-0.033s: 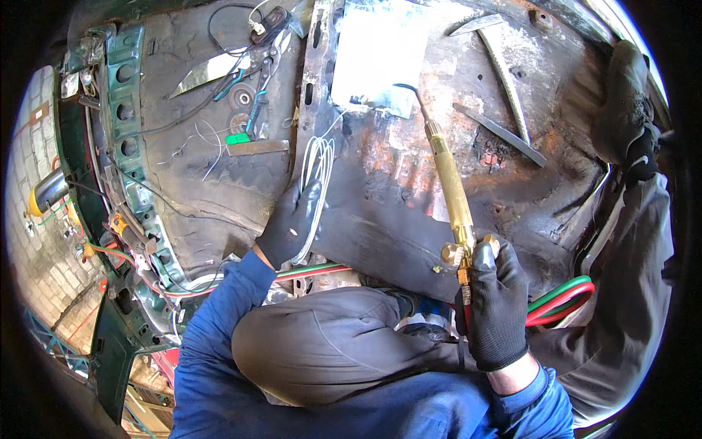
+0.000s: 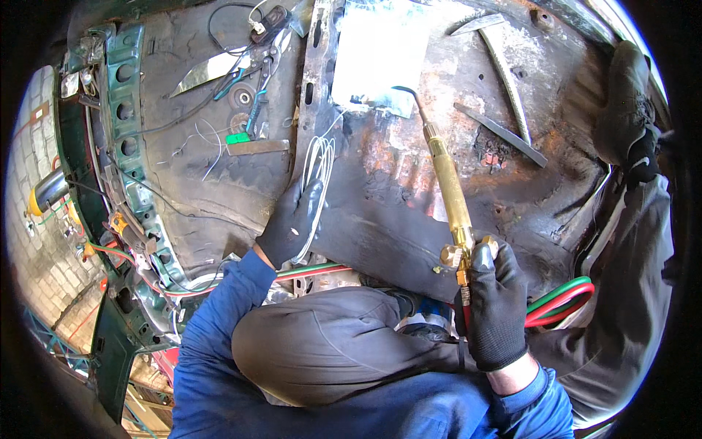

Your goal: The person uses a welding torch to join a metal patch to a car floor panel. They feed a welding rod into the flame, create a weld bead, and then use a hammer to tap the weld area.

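Note:
My left hand (image 2: 292, 223), in a black glove, is closed on a loose coil of thin pale wire (image 2: 319, 172), whose free end reaches up toward a pale sheet (image 2: 376, 55). My right hand (image 2: 493, 307), also gloved, grips a brass torch (image 2: 453, 197) near its valve knobs. The torch's bent tip points over the lower part of the sheet; whether it touches, or carries a flame, I cannot tell. The sheet lies on the rust-patched metal panel (image 2: 497, 190). Red and green hoses (image 2: 559, 300) loop beside my right hand.
A perforated rail (image 2: 307, 88) divides the panel. To the left lie snips (image 2: 259, 99), cables and a short metal bar (image 2: 256, 148); to the right, curved and straight strips (image 2: 501, 135). A green perforated frame (image 2: 123, 110) and cylindrical tool (image 2: 47, 192) line the left side. My legs fill the bottom and right.

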Demonstrator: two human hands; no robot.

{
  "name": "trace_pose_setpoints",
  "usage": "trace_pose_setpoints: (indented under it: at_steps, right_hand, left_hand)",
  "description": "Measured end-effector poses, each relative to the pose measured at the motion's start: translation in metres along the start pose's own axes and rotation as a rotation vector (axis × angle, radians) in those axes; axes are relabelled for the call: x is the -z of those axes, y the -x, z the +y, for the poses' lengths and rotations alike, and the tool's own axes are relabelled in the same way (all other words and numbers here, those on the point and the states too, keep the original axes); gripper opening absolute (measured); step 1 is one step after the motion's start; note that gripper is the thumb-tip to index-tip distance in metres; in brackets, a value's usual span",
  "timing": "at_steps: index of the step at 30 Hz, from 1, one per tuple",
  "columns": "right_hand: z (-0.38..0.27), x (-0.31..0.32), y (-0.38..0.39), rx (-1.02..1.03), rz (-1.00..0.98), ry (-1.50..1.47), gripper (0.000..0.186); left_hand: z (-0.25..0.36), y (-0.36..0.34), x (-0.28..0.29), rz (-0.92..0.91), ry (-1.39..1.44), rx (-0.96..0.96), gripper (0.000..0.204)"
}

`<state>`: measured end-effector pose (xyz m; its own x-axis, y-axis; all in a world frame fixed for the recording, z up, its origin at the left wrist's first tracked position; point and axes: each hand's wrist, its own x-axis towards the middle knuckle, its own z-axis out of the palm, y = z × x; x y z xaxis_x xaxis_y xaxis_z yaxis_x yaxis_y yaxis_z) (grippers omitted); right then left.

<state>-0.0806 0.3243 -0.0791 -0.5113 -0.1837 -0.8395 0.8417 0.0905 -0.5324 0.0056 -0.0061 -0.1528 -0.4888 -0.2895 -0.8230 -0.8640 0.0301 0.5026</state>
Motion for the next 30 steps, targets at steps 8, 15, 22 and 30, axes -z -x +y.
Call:
trace_pose_setpoints:
  at_steps: [8,15,22,30]
  right_hand:
    - [0.009,-0.009,-0.013,0.001,-0.027,0.053,0.031]
    - [0.006,-0.010,-0.021,-0.079,-0.051,0.062,0.033]
    - [0.005,-0.013,-0.024,-0.060,-0.057,0.074,0.036]
    - [0.008,-0.016,-0.024,-0.067,-0.072,0.105,0.038]
  left_hand:
    - [0.006,-0.012,-0.005,-0.023,-0.080,-0.045,0.038]
    - [-0.004,-0.016,0.001,-0.029,-0.144,-0.122,0.035]
    - [0.000,-0.017,-0.001,-0.014,-0.146,-0.061,0.035]
    - [0.000,-0.017,-0.002,-0.015,-0.155,-0.075,0.035]
